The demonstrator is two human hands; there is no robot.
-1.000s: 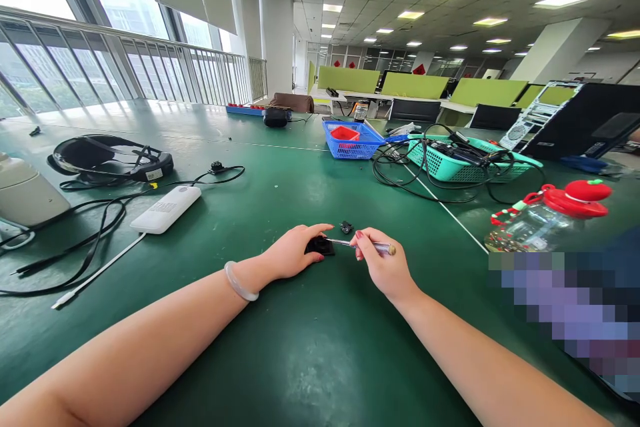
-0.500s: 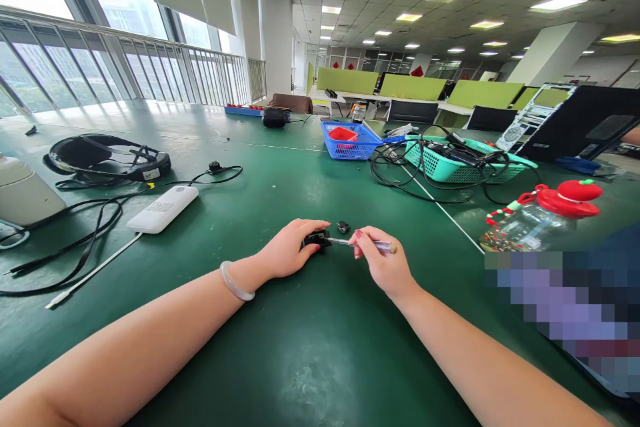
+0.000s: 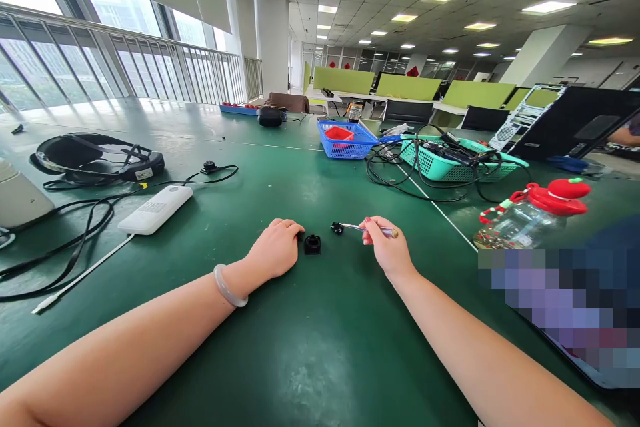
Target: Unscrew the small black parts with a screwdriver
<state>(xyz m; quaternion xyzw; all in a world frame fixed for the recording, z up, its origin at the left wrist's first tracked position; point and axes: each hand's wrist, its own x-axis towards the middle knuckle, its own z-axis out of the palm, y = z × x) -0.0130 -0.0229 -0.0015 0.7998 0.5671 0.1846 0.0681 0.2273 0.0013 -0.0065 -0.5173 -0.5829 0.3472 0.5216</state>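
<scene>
My right hand [image 3: 387, 247] grips a slim screwdriver [image 3: 356, 226] with a metal shaft and a pale, see-through handle. Its tip reaches a small dark cluster of what look like screws [image 3: 337, 229] on the table. My left hand [image 3: 277, 245], a pale bangle on its wrist, rests on the table with fingers loosely bent and the index finger stretched to the right; nothing shows in it. Just right of those fingers, apart from them, a small black square part [image 3: 313, 244] with a raised middle sits on the green tabletop [image 3: 310, 327].
Leftward lie a white power adapter [image 3: 156, 209], black cables [image 3: 93, 233] and a headset [image 3: 97, 159]. Farther back stand a blue basket [image 3: 347, 147] and a teal basket [image 3: 430, 163] with cables spilling out. A red-lidded bottle [image 3: 525, 217] is at right, beside a blurred-out patch.
My left hand has let go of the black part, which now stands free on the table. The screwdriver tip has moved from that part to the dark cluster.
</scene>
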